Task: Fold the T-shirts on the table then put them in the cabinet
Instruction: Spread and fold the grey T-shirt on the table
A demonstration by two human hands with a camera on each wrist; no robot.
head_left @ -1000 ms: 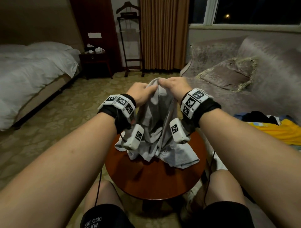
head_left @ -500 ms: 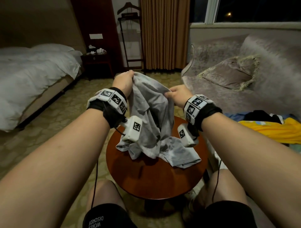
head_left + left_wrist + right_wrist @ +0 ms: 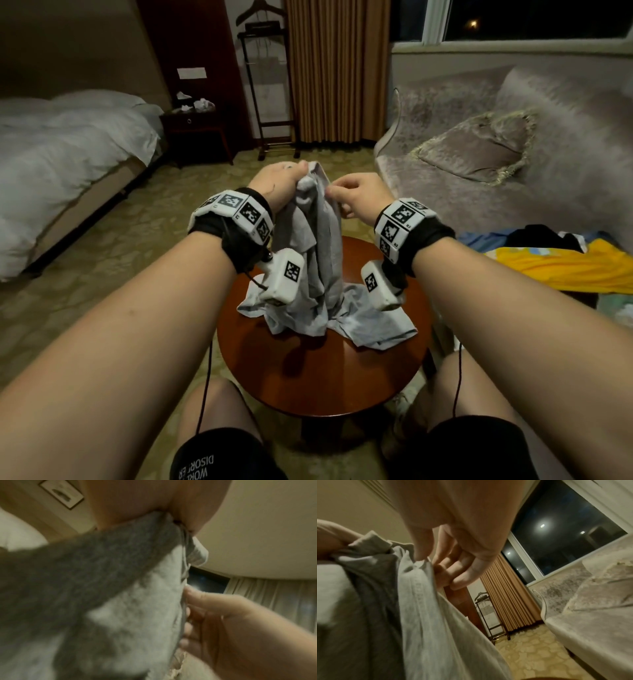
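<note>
A grey T-shirt (image 3: 317,260) hangs bunched above the round wooden table (image 3: 318,373), its lower end still lying on the tabletop. My left hand (image 3: 281,185) grips the top of the bunch in a fist. My right hand (image 3: 352,198) pinches an edge of the cloth just to the right of it. In the left wrist view the grey T-shirt (image 3: 102,595) fills the frame under my left hand (image 3: 150,504), with the right hand's fingers (image 3: 199,608) at its edge. The right wrist view shows my right hand (image 3: 436,562) pinching the T-shirt (image 3: 423,608).
More clothes, yellow (image 3: 561,270), black and blue, lie on the sofa (image 3: 513,192) at the right. A bed (image 3: 61,154) stands at the left, a nightstand (image 3: 195,133) and a valet stand (image 3: 270,85) at the back by the curtain. My knees sit under the table's near edge.
My left hand has come down from its raised position and bunched the shirt's top. The right hand has moved up beside it and shifted its pinch along the edge.
</note>
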